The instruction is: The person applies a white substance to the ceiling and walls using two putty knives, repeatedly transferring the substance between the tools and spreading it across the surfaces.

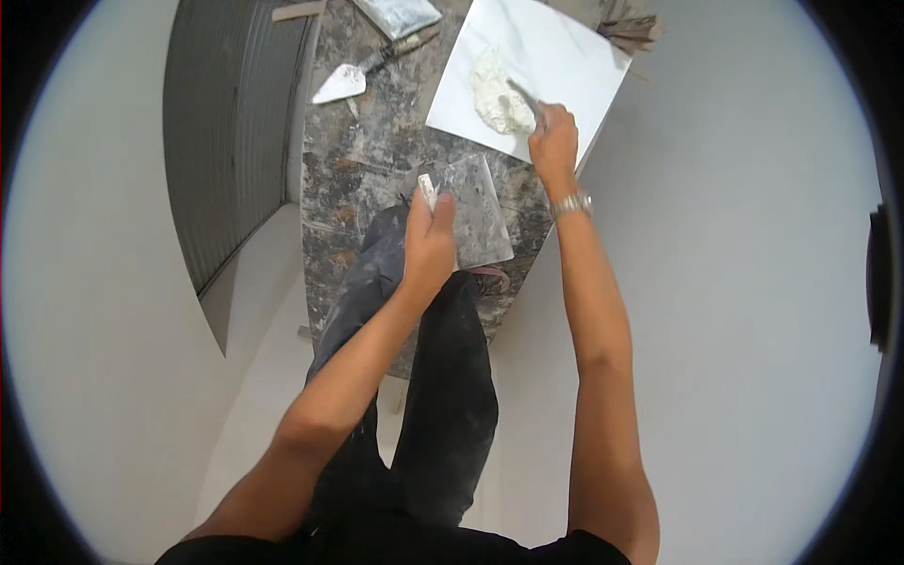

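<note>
My right hand (554, 138) is closed around a narrow grey blade tool (524, 95), which looks like a putty knife. Its tip rests at a mound of off-white paste (498, 97) spread on a white, marble-patterned board (589, 75). Nearer to me, my left hand (432, 247) grips a plastering trowel by its pale handle (428, 191). The trowel's flat grey plate (480, 221), smeared with residue, extends to the right from under that hand. Where the handle joins the plate is hidden by my fingers.
A white-coated pointed trowel (344, 84) lies at the far left of the stained work platform (330, 179). Behind it is a grey-white packet (400, 13). Wooden pieces (633, 33) stick out past the board's far right. A corrugated dark panel (231, 122) stands left, a pale wall (734, 264) right.
</note>
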`<state>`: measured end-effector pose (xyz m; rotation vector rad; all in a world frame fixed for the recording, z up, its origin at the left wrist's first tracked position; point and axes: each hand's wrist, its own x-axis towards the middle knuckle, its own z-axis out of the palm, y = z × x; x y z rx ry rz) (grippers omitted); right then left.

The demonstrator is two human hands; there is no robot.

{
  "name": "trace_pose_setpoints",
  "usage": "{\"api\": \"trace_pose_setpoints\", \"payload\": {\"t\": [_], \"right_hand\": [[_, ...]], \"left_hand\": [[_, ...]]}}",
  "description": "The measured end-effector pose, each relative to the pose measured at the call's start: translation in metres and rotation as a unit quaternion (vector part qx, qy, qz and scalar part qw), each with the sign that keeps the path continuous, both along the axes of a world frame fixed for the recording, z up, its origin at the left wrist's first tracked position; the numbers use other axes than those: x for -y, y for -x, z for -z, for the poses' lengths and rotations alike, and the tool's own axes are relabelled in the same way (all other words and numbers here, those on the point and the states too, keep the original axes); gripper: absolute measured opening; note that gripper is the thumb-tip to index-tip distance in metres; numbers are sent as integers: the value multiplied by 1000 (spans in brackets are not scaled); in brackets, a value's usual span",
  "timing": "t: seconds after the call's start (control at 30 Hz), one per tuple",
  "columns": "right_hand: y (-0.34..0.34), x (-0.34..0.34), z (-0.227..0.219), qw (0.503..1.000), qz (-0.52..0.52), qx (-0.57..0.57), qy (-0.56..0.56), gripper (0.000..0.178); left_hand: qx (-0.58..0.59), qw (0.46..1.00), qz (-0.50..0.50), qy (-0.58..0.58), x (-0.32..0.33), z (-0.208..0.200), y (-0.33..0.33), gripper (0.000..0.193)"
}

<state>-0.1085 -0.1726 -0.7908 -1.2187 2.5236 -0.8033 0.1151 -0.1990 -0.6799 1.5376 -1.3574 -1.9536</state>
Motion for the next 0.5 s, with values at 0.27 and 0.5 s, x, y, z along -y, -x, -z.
{"api": "trace_pose_setpoints", "payload": {"t": [0.27,0.5], "right_hand": [[7,14,103,952,-126,-84,-265,35],[39,-20,139,892,-285,-184,-298,31]], "left_hand": [[58,973,-149,-168,-23,84,-26,37],[15,938,-184,-292,2,76,9,34]]}}
